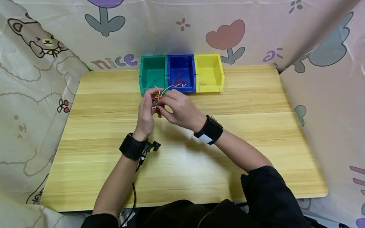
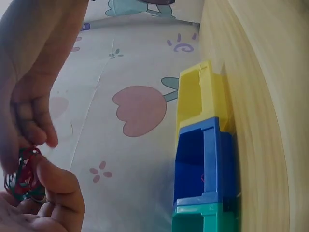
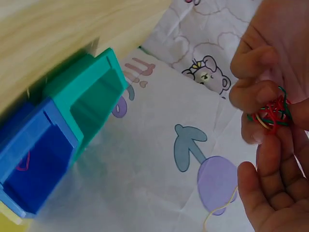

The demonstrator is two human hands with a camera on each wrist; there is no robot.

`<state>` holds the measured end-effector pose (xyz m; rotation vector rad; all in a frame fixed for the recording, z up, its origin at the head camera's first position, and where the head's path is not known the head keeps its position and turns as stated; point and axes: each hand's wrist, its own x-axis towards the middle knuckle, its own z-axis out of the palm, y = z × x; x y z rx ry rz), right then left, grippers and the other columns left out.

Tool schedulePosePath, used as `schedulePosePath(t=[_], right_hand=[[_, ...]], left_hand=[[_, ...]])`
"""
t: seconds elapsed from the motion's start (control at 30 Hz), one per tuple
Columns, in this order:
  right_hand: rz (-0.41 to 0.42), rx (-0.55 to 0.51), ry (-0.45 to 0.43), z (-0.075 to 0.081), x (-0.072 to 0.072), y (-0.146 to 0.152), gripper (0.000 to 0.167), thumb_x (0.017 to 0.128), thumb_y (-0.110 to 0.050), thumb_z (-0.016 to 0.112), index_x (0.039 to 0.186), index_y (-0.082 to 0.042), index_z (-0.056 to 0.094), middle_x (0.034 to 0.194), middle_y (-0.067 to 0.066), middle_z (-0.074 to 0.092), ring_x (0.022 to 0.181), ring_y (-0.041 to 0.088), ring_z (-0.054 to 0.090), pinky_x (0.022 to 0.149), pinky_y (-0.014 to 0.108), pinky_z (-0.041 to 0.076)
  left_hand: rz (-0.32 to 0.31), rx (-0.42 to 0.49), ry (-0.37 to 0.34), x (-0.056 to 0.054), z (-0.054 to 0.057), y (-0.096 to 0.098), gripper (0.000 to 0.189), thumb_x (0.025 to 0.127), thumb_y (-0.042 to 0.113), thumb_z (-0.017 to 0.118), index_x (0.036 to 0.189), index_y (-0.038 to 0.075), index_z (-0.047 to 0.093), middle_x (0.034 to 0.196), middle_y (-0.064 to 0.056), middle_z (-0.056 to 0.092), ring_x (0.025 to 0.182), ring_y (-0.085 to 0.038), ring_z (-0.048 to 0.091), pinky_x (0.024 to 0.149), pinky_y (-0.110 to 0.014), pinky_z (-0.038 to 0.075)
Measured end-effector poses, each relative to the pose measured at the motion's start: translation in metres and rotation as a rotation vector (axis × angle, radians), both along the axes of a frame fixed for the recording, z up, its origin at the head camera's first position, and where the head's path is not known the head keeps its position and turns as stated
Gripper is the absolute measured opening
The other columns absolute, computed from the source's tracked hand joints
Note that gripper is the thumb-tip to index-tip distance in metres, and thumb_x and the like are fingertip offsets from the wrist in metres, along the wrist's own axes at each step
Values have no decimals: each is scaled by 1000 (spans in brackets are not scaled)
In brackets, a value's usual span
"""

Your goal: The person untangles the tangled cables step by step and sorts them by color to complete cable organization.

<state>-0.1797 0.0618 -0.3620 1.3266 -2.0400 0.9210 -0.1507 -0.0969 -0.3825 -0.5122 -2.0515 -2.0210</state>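
Observation:
Both hands meet in front of the bins, around a tangled clump of thin coloured strands (image 3: 275, 113), mostly red and green with some yellow. My left hand (image 1: 146, 115) holds the clump in its curled fingers. Thumb and fingers of my right hand (image 1: 181, 107) pinch at the same clump from the right side. In the head view, pale yellow and green loose ends (image 1: 171, 86) stick out over the bins. The left wrist view shows the clump (image 2: 26, 174) between both hands' fingertips, partly hidden by them.
Behind the hands stand three joined bins: green (image 1: 154, 71), blue (image 1: 182, 65) and yellow (image 1: 209, 72). Red strands lie in the blue bin, thin yellow ones in the yellow bin. A printed cloth (image 1: 159, 38) hangs around the wooden table (image 1: 185, 171). A cable (image 1: 134, 193) runs from the left wrist.

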Motion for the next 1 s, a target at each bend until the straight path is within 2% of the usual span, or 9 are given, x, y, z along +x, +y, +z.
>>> schedulePosePath(t=[0.17, 0.27, 0.33, 0.43, 0.53, 0.63, 0.73, 0.87, 1.0], right_hand=[[28, -125, -158, 3, 0, 8, 7, 88, 0, 74, 93, 2, 70, 86, 9, 69, 81, 19, 63, 76, 30, 53], [49, -202, -217, 4, -2, 11, 7, 89, 3, 73, 92, 2, 68, 84, 8, 68, 78, 16, 62, 71, 30, 52], [52, -226, -235, 5, -2, 13, 7, 89, 4, 73, 92, 2, 67, 84, 8, 67, 77, 15, 62, 68, 29, 52], [43, -241, -251, 5, -2, 15, 8, 89, 5, 72, 92, 2, 66, 85, 8, 67, 75, 14, 59, 65, 27, 48], [40, -255, -263, 5, -1, 16, 9, 88, 6, 72, 91, 1, 65, 85, 8, 67, 74, 14, 57, 63, 27, 46], [63, -265, -285, 6, 1, 16, 10, 88, 7, 73, 90, 1, 65, 84, 7, 66, 76, 15, 59, 65, 28, 47], [102, -263, -308, 6, 3, 14, 11, 87, 11, 69, 91, 1, 64, 84, 8, 65, 81, 17, 62, 75, 29, 51], [136, -236, -330, 5, 5, 13, 11, 87, 13, 64, 91, 3, 65, 85, 9, 66, 83, 19, 65, 80, 30, 54], [159, -201, -371, 3, 6, 14, 8, 89, 11, 64, 92, 3, 66, 83, 8, 66, 75, 15, 62, 71, 29, 55]], left_hand=[[59, -47, 25, -1, 0, -2, 46, 103, 29, 44, 133, -6, 51, 118, -10, 54, 83, -27, 52, 56, -27, 44], [98, -96, 70, -2, 0, -2, 52, 97, 30, 51, 137, -4, 46, 134, -10, 45, 103, -30, 51, 70, -31, 46], [110, -115, 97, -2, 0, -1, 60, 93, 33, 52, 143, 0, 41, 145, -9, 37, 120, -30, 46, 83, -39, 43], [106, -121, 129, -2, 1, 1, 71, 90, 36, 52, 151, 5, 32, 157, -4, 28, 137, -32, 36, 95, -50, 36], [62, -98, 173, -3, 2, 3, 78, 89, 37, 54, 154, 3, 27, 162, -6, 24, 143, -32, 30, 101, -55, 32], [-5, -66, 230, -4, 4, 8, 79, 91, 40, 57, 152, 0, 29, 158, -13, 32, 137, -33, 36, 102, -48, 36], [-37, -69, 245, -4, 7, 12, 77, 95, 49, 59, 148, -1, 35, 145, -18, 48, 118, -29, 48, 88, -37, 43], [45, -129, 230, -3, 7, 16, 66, 99, 53, 56, 138, 0, 49, 120, -16, 61, 94, -23, 55, 68, -29, 47], [122, -158, 235, -2, 6, 17, 57, 100, 51, 56, 122, -2, 57, 106, -15, 62, 84, -22, 58, 63, -29, 49]])
